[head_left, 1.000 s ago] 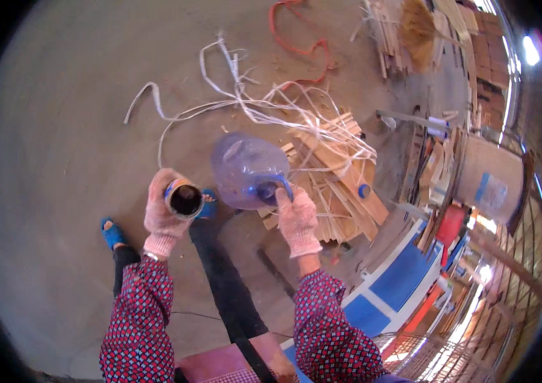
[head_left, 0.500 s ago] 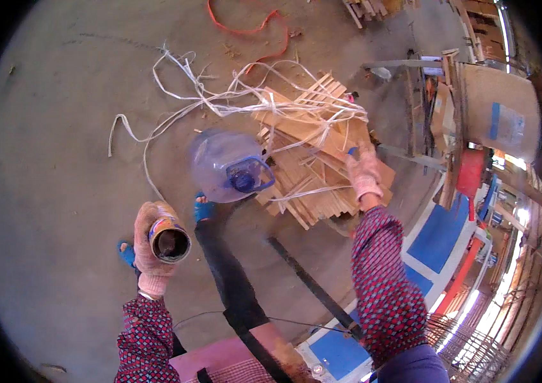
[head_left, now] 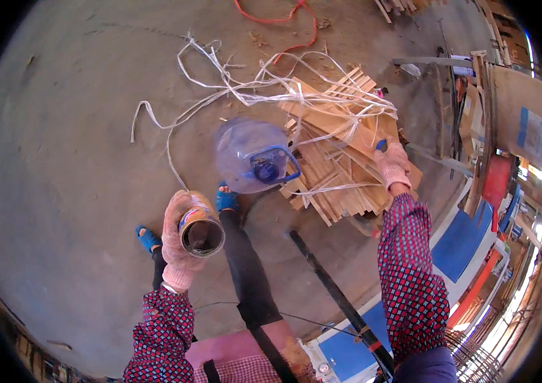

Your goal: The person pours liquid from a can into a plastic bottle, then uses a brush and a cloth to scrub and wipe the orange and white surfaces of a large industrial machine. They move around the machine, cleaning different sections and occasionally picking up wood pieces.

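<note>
My left hand (head_left: 178, 246), in a pale pink knit glove, is wrapped around an open tin can (head_left: 197, 207). The can's dark mouth faces me, and what lies inside is hard to make out. My right hand (head_left: 393, 165), gloved alike, is closed at the right edge of a pile of thin wooden strips (head_left: 335, 172). A small blue end (head_left: 381, 145) sticks out by its thumb; the rest of that thing is hidden in the fist. Tangled white plastic strapping (head_left: 245, 96) runs over the wood. Between my hands stands a large clear water jug (head_left: 239, 150) with a blue handle and cap.
Blue sandals (head_left: 226, 198) show on my feet below the jug. A dark pole (head_left: 325, 277) slants up from the lower right. Orange strap (head_left: 303, 41) lies at the far side. To the right are a blue-and-white panel (head_left: 459, 246), a red object (head_left: 496, 182) and a cardboard sheet (head_left: 526, 115).
The whole scene has shifted right in the view, hands included. Both hands keep their holds, and the jug and the wood pile stay where they were relative to each other.
</note>
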Tool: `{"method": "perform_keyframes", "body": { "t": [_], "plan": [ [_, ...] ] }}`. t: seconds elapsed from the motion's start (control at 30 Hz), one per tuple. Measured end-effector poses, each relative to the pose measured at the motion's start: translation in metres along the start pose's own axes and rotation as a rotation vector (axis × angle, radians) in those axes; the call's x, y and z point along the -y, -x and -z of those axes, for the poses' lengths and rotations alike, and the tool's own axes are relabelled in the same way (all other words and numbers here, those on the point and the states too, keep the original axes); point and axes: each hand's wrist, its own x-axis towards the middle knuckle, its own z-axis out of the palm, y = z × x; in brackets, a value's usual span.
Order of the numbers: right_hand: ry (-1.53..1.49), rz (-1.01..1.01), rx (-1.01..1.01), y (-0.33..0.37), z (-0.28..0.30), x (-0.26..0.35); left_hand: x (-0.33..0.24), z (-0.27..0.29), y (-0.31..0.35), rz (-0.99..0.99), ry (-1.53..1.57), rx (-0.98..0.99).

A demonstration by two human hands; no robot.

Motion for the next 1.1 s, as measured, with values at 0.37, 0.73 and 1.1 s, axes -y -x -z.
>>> {"method": "perform_keyframes", "body": {
  "t": [0.37,0.73,1.1],
  "plan": [
    [-0.405,0.725,-0.126,0.146,0.052,0.192,-0.024,0.007,0.018,-0.324,-0.84,0.078],
    [-0.338,-0.039,0.324,0.141,0.048,0.243,-0.062,0.036,0.03,-0.398,-1.082,0.12],
    [-0.061,0.505,0.273,0.145,0.059,0.214,-0.109,0.033,0.045,-0.526,-1.191,0.311]
  ]
}}
